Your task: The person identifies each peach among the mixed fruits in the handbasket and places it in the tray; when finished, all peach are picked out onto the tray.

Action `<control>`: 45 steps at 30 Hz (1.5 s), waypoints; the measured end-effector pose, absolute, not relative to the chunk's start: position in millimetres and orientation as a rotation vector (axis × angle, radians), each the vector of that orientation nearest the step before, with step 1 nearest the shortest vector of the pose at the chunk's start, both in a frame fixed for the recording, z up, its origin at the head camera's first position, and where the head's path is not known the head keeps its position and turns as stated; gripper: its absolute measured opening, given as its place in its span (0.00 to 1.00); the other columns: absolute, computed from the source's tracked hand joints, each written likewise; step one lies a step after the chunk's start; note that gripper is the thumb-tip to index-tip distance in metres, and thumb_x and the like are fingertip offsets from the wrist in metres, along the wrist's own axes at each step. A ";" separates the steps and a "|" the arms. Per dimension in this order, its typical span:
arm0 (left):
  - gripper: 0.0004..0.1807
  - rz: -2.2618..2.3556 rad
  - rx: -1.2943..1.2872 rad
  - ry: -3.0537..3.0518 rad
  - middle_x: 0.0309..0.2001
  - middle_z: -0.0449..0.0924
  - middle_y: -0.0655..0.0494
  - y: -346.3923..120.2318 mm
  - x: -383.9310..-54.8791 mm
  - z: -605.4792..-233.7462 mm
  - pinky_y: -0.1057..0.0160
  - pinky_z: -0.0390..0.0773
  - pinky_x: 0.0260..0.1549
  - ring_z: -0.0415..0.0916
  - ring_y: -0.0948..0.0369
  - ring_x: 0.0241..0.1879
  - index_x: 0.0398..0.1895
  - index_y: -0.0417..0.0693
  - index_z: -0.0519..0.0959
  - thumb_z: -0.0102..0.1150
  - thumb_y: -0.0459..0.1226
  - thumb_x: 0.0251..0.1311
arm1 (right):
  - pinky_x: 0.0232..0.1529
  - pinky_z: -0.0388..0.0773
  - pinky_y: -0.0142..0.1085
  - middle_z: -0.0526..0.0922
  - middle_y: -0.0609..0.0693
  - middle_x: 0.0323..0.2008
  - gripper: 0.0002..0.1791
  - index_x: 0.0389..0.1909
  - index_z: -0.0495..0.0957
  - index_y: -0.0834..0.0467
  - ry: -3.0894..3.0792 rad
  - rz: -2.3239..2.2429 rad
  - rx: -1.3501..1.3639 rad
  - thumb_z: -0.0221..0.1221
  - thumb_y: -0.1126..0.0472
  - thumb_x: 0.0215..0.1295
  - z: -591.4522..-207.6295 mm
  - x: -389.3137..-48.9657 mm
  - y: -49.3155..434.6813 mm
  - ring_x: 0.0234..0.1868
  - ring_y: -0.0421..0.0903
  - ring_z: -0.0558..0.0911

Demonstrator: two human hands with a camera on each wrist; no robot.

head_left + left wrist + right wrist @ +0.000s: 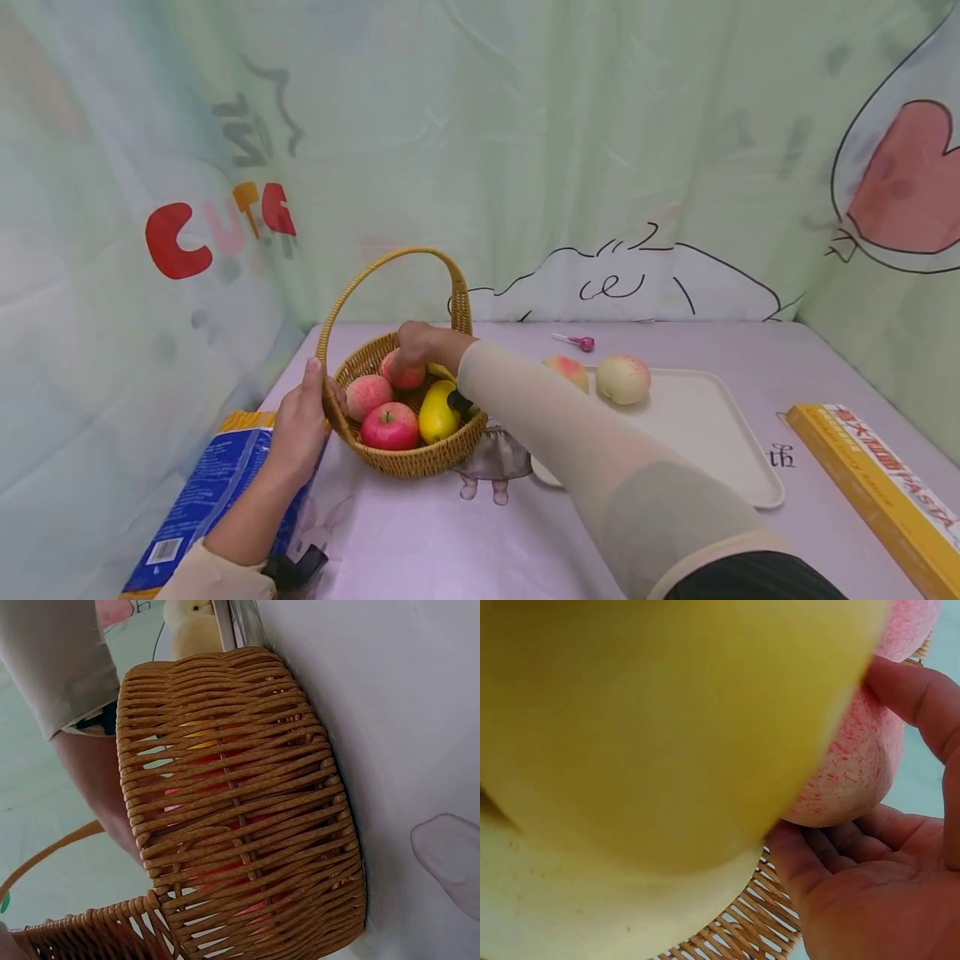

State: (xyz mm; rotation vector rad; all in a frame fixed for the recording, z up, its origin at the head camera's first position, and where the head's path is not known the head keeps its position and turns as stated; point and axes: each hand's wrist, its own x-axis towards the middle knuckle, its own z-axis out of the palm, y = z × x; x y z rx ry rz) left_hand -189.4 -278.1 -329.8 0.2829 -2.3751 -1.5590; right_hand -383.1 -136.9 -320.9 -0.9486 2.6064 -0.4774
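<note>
Pink peach in right hand, fingertip pinch clear only from right wrist; left hand apparently around basket handle.

The yellow box reads "PASTA" and "sauce", the left curtain "CUTE", the tablecloth "th".

2 hands gripping, R arm across

L hand: fingers curled in a grip; L forearm angled up & fwd. R arm stretched fwd toward L side; R hand reaching down, thumb opp. fingers in a hold.
</note>
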 end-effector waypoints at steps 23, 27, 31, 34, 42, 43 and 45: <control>0.42 -1.560 0.330 -2.396 0.30 0.69 0.52 -276.7 -186.7 -327.4 0.63 0.69 0.25 0.67 0.54 0.28 0.41 0.41 0.74 0.23 0.68 0.76 | 0.28 0.63 0.31 0.65 0.41 0.16 0.20 0.16 0.73 0.51 2.594 -0.717 -0.997 0.69 0.49 0.62 -298.7 -374.1 -109.6 0.25 0.40 0.65; 0.41 -1.550 0.349 -2.411 0.31 0.69 0.52 -276.6 -186.0 -326.5 0.63 0.69 0.26 0.67 0.56 0.29 0.41 0.42 0.74 0.23 0.68 0.76 | 0.31 0.69 0.29 0.75 0.42 0.21 0.12 0.26 0.84 0.53 2.592 -0.801 -0.996 0.69 0.49 0.59 -297.4 -373.2 -99.9 0.30 0.41 0.71; 0.41 -1.553 0.357 -2.414 0.32 0.70 0.52 -276.7 -186.1 -326.5 0.63 0.70 0.28 0.68 0.56 0.32 0.42 0.41 0.74 0.23 0.67 0.77 | 0.33 0.72 0.30 0.80 0.44 0.27 0.13 0.36 0.88 0.56 2.572 -0.912 -0.945 0.70 0.50 0.59 -298.0 -371.4 -90.3 0.34 0.42 0.74; 0.41 -1.548 0.364 -2.413 0.32 0.69 0.53 -277.2 -186.2 -326.7 0.62 0.70 0.28 0.68 0.56 0.31 0.42 0.41 0.74 0.23 0.67 0.77 | 0.35 0.72 0.31 0.84 0.47 0.32 0.16 0.41 0.89 0.57 2.538 -0.978 -0.906 0.70 0.50 0.60 -298.1 -367.9 -84.8 0.37 0.44 0.75; 0.40 -1.552 0.312 -2.374 0.31 0.71 0.55 -276.7 -186.6 -328.7 0.63 0.69 0.30 0.67 0.56 0.31 0.40 0.40 0.74 0.23 0.65 0.79 | 0.42 0.76 0.31 0.88 0.49 0.43 0.22 0.53 0.87 0.56 2.508 -1.045 -0.890 0.70 0.50 0.62 -293.7 -355.8 -78.1 0.43 0.45 0.79; 0.40 -1.551 0.306 -2.370 0.31 0.71 0.55 -276.5 -186.4 -329.1 0.63 0.69 0.30 0.68 0.55 0.31 0.40 0.39 0.74 0.23 0.64 0.79 | 0.42 0.76 0.31 0.88 0.49 0.43 0.21 0.53 0.87 0.56 2.502 -1.052 -0.891 0.70 0.50 0.62 -293.0 -354.0 -77.1 0.43 0.45 0.79; 0.40 -1.543 0.306 -2.374 0.32 0.72 0.54 -275.8 -185.8 -329.7 0.63 0.69 0.32 0.68 0.55 0.32 0.40 0.40 0.74 0.23 0.65 0.79 | 0.42 0.77 0.32 0.87 0.49 0.43 0.21 0.53 0.87 0.57 2.479 -1.081 -0.888 0.70 0.51 0.62 -291.0 -350.2 -74.5 0.43 0.45 0.79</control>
